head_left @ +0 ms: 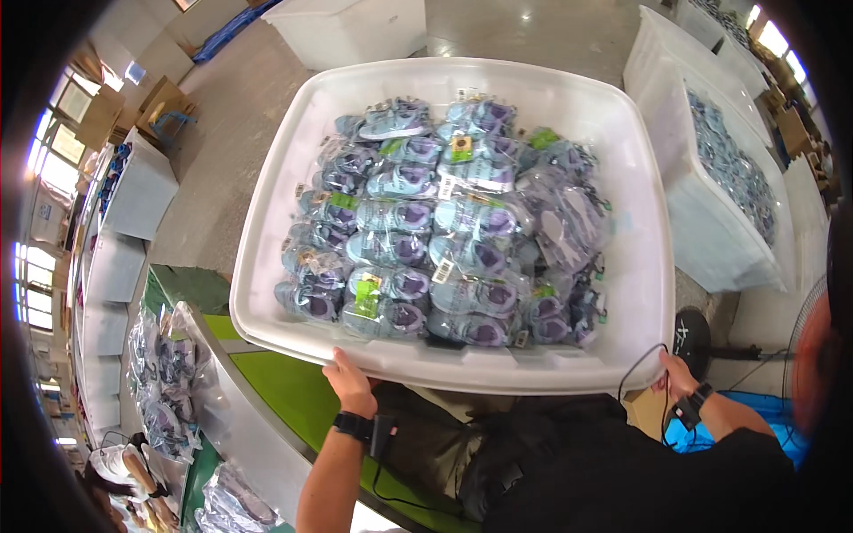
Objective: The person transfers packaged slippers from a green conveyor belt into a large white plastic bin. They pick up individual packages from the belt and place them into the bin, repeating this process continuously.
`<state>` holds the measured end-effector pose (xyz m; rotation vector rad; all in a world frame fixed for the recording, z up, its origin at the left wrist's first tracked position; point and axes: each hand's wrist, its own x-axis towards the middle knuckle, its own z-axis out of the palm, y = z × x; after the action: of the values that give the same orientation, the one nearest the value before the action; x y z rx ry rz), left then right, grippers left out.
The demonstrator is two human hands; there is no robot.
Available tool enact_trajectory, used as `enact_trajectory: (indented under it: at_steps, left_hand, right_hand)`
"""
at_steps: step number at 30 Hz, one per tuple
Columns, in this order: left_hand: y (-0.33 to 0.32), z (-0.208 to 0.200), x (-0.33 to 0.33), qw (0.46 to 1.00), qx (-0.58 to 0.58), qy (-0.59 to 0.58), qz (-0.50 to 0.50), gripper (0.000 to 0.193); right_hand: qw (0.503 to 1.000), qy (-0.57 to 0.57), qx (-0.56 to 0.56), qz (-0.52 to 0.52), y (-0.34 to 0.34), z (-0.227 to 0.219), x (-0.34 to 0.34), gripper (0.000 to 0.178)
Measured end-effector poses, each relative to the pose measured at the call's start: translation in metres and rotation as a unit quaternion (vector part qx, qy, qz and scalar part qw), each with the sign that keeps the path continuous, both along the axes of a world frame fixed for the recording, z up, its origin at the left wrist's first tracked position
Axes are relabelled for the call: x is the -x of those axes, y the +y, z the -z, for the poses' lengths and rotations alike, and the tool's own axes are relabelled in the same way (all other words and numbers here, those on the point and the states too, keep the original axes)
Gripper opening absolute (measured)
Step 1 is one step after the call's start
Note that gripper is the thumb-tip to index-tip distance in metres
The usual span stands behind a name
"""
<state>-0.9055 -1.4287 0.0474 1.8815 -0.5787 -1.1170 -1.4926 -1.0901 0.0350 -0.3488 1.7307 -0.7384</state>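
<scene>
A large white plastic bin (647, 266) with rounded corners stretches in front of me. Rows of blue-grey and purple shoes (391, 216) in clear bags fill its middle, some with green tags. My left hand (352, 384) grips the near rim toward the left, fingers curled under the edge and partly hidden. At the near right corner, my right hand (679, 377) closes on the same rim. Each wrist wears a dark band, with a cable running near it.
White bins of bagged shoes (733, 164) stand at the right, beside a fan (810, 355). On the left, a metal-edged green work table (244, 400) carries more bagged shoes (167, 382). Another person's arm (138, 471) shows at lower left. A white bin (351, 31) stands beyond.
</scene>
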Motion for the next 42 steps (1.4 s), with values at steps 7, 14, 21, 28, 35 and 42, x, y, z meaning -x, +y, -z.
enact_trajectory:
  at_steps: [7,14,21,28,35,42]
  left_hand:
    - [-0.007,0.005,0.016,0.990,0.007,-0.135,-0.051,0.052]
    - [-0.093,-0.013,-0.010,0.998,0.014,-0.062,-0.013,0.047]
    - [-0.104,0.020,-0.019,0.981,0.048,0.120,0.146,0.072]
    - [-0.082,-0.025,0.041,0.971,-0.090,0.092,0.200,0.068]
    - [-0.025,-0.110,0.030,0.933,-0.060,-0.049,0.350,0.049]
    - [0.086,-0.247,-0.034,0.927,0.062,-0.144,0.342,0.043]
  right_hand:
    - [0.992,-0.087,-0.066,0.055,-0.018,-0.038,-0.014,0.064]
    - [0.981,-0.162,-0.106,0.006,-0.048,-0.071,-0.038,0.052]
    - [0.986,-0.131,-0.091,-0.039,-0.110,-0.097,-0.078,0.048]
    - [0.988,-0.099,-0.106,-0.045,-0.117,-0.093,-0.059,0.048]
    - [0.782,0.154,-0.060,-0.601,-0.165,-0.170,-0.024,0.048]
    - [0.511,-0.087,0.366,-0.773,-0.260,-0.272,-0.240,0.056]
